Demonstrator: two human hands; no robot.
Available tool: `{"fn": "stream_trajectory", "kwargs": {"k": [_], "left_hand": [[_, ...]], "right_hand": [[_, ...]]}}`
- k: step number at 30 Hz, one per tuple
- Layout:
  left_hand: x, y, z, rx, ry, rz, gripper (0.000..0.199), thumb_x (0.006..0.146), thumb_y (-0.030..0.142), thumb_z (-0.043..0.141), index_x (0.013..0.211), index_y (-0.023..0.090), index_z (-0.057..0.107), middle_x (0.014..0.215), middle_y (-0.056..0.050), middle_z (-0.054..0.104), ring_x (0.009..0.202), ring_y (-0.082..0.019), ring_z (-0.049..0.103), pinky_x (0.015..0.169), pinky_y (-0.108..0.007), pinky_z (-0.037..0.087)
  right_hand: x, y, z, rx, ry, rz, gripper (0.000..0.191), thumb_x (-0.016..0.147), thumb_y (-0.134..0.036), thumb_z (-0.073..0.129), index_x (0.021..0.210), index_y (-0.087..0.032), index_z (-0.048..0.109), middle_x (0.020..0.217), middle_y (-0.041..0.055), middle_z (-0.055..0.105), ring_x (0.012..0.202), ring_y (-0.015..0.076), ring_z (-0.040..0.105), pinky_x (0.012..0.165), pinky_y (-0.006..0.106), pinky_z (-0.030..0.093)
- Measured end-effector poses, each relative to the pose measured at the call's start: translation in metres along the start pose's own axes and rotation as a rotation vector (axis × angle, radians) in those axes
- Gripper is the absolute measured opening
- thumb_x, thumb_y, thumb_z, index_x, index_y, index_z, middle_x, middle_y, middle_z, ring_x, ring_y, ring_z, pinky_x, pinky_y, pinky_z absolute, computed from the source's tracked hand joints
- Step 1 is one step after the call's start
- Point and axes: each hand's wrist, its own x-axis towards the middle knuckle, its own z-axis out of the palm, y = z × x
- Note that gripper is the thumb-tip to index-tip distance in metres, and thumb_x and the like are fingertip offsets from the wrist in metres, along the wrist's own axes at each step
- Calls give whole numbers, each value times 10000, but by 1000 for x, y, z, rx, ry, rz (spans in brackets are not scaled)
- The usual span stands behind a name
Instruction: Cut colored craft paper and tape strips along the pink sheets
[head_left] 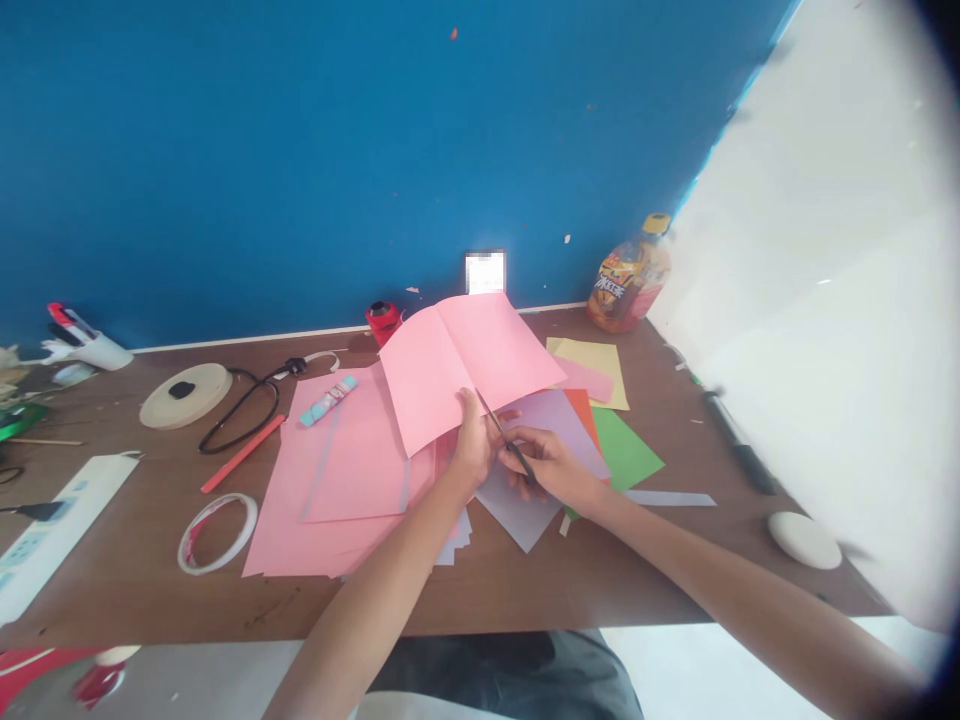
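A creased pink sheet (484, 350) is held up over the table by my left hand (474, 440), which pinches its lower edge near the fold. My right hand (541, 462) grips dark scissors (517, 452), with the blades at the sheet's lower edge beside my left thumb. Below and left lie larger pink sheets (352, 460), with a light blue glue stick (328, 401) on top. Under my right hand are a lilac sheet (517, 515), a green sheet (626, 445) and an orange one (582, 408); a yellow sheet (611, 358) lies behind them.
On the brown table (525, 600) are a tape roll (217, 533), a power strip (64, 525), a black cable (240, 412), a round cream disc (186, 395) and a pen cup (105, 350). A bottle (628, 280) stands at the back right, a white oval object (805, 540) front right.
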Motion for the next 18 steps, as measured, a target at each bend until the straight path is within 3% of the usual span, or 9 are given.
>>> {"fn": "stream_trajectory", "kwargs": {"k": [9,18], "left_hand": [[1,1,1,-37,18,18,876,896,776,107,1363,164,526,918,-140,690,697,-248,710,399,-276,487],[5,-2,0,-99,39,74,816,906,771,210,1262,161,619,998,-145,718,844,-252,715,562,-310,572]], "right_hand": [[0,0,1,13,7,5,299,808,-400,672,1010,-194,593,607,-51,616,425,106,555,328,190,352],[-2,-4,1,8,12,13,273,809,-391,668,978,-192,590,601,-48,614,427,108,558,324,191,339]]}}
